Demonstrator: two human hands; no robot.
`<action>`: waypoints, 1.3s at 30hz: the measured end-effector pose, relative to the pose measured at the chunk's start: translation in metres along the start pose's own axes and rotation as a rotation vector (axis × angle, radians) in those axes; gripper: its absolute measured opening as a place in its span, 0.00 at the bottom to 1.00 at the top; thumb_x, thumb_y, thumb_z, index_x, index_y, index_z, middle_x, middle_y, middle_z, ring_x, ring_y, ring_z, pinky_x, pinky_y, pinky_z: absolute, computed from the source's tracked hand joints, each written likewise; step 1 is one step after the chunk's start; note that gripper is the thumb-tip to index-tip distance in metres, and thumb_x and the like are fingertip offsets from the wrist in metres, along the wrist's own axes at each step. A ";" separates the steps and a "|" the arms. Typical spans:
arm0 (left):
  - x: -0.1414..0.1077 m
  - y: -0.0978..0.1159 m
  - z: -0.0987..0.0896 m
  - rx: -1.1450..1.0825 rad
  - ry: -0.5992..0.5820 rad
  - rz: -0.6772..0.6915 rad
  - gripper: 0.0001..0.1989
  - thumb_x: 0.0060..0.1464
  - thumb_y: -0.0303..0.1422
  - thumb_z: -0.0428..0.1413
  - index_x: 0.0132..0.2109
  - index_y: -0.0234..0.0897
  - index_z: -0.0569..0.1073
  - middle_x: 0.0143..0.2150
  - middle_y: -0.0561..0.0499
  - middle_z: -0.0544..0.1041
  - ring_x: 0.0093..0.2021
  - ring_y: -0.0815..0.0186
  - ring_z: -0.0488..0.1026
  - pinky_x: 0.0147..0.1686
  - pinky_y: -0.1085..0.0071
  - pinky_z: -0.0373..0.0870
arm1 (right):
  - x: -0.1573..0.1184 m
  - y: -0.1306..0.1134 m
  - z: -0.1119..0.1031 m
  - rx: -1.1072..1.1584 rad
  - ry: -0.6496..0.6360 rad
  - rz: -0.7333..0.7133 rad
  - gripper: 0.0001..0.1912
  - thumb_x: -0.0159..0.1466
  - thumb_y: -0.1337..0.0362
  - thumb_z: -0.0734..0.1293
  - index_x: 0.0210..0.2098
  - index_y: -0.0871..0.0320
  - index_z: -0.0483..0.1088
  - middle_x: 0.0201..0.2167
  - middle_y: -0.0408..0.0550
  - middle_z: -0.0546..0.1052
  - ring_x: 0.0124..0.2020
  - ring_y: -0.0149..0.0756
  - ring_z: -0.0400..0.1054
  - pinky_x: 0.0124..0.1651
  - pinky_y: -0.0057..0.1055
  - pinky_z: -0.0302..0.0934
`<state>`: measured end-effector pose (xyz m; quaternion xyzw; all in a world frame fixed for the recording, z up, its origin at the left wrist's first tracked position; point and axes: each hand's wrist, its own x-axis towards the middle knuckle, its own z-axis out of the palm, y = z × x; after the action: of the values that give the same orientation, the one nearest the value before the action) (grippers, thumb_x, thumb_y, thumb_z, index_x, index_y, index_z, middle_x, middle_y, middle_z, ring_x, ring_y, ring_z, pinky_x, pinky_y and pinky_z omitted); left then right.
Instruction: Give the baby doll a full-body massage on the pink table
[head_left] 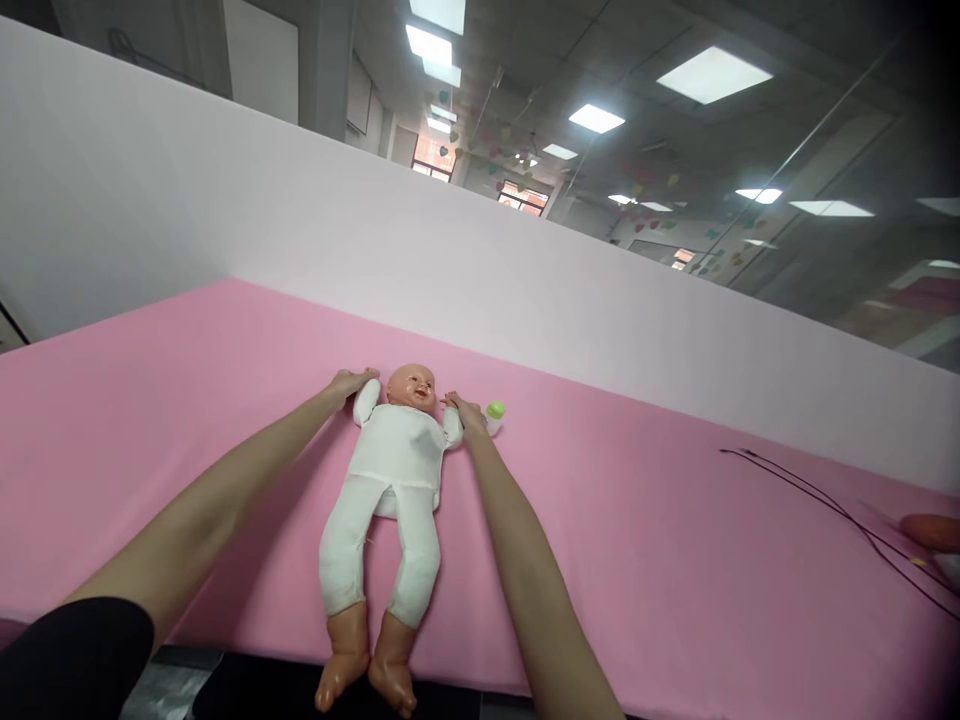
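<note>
A baby doll (397,450) with a white cloth body lies on its back on the pink padded surface (637,560). Its head points away from me and its bare feet hang over the near edge. Both doll arms are raised beside the head. My left hand (349,384) is closed around the doll's hand on the left side. On the other side, my right hand (469,412) is wrapped round the doll's other hand. Just beyond my right hand stands a small bottle with a green cap (496,410), partly hidden by that hand.
Thin black cables (825,497) lie at the right. Near them, at the right edge, is a brown rounded object (930,531), only partly in view. A white wall (480,270) runs along the back, with windows or glass above it. A dark seat (247,688) stands below the near edge.
</note>
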<state>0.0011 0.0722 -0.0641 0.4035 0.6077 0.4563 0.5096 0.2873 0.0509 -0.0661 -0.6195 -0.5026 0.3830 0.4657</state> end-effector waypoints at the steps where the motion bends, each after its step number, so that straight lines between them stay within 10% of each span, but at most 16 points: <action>1: 0.003 -0.004 0.002 0.017 0.020 -0.028 0.22 0.39 0.44 0.74 0.23 0.38 0.70 0.19 0.50 0.70 0.23 0.62 0.68 0.24 0.67 0.60 | -0.001 0.003 0.002 0.001 0.008 0.015 0.17 0.57 0.50 0.71 0.33 0.57 0.83 0.32 0.52 0.84 0.38 0.45 0.76 0.39 0.35 0.67; 7: -0.011 -0.002 -0.010 -0.035 -0.070 0.057 0.25 0.40 0.52 0.72 0.28 0.35 0.75 0.24 0.50 0.74 0.26 0.64 0.70 0.27 0.69 0.63 | -0.017 0.001 -0.005 0.055 -0.027 -0.012 0.21 0.61 0.47 0.69 0.37 0.58 0.83 0.44 0.53 0.85 0.46 0.44 0.76 0.46 0.34 0.67; 15: -0.080 -0.014 -0.084 0.287 -0.786 0.575 0.13 0.49 0.37 0.70 0.43 0.40 0.84 0.46 0.45 0.83 0.48 0.54 0.78 0.50 0.63 0.72 | -0.098 0.002 -0.061 -0.120 -0.644 -0.351 0.19 0.58 0.57 0.78 0.49 0.52 0.81 0.49 0.51 0.82 0.51 0.46 0.73 0.54 0.39 0.65; 19: -0.095 -0.040 -0.092 0.426 -0.888 0.671 0.11 0.50 0.34 0.68 0.43 0.42 0.86 0.49 0.44 0.83 0.51 0.55 0.78 0.53 0.64 0.72 | -0.119 0.020 -0.072 -0.192 -0.752 -0.387 0.17 0.56 0.62 0.78 0.46 0.52 0.82 0.48 0.51 0.81 0.53 0.48 0.72 0.58 0.44 0.63; 23: -0.088 -0.036 -0.083 0.334 -0.775 0.621 0.13 0.50 0.39 0.69 0.43 0.40 0.86 0.45 0.44 0.84 0.48 0.54 0.79 0.51 0.63 0.72 | -0.103 0.019 -0.063 -0.031 -0.619 -0.329 0.17 0.57 0.58 0.78 0.46 0.53 0.82 0.48 0.52 0.82 0.51 0.48 0.74 0.56 0.43 0.65; 31: -0.028 0.007 -0.008 -0.048 -0.097 0.230 0.24 0.43 0.52 0.70 0.29 0.34 0.77 0.29 0.48 0.78 0.32 0.62 0.73 0.30 0.69 0.67 | -0.019 -0.010 -0.015 0.113 -0.050 -0.071 0.19 0.56 0.47 0.73 0.34 0.57 0.82 0.44 0.51 0.85 0.47 0.44 0.76 0.49 0.34 0.67; 39: -0.010 -0.010 0.006 0.009 0.030 0.001 0.22 0.43 0.47 0.71 0.25 0.38 0.70 0.23 0.47 0.75 0.27 0.60 0.72 0.26 0.67 0.66 | -0.014 0.008 0.001 0.100 -0.006 0.030 0.16 0.58 0.50 0.70 0.30 0.57 0.80 0.38 0.53 0.85 0.44 0.44 0.77 0.46 0.35 0.68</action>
<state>0.0084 0.0609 -0.0716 0.3990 0.6172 0.4598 0.4984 0.2851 0.0374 -0.0736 -0.6019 -0.4750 0.4163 0.4886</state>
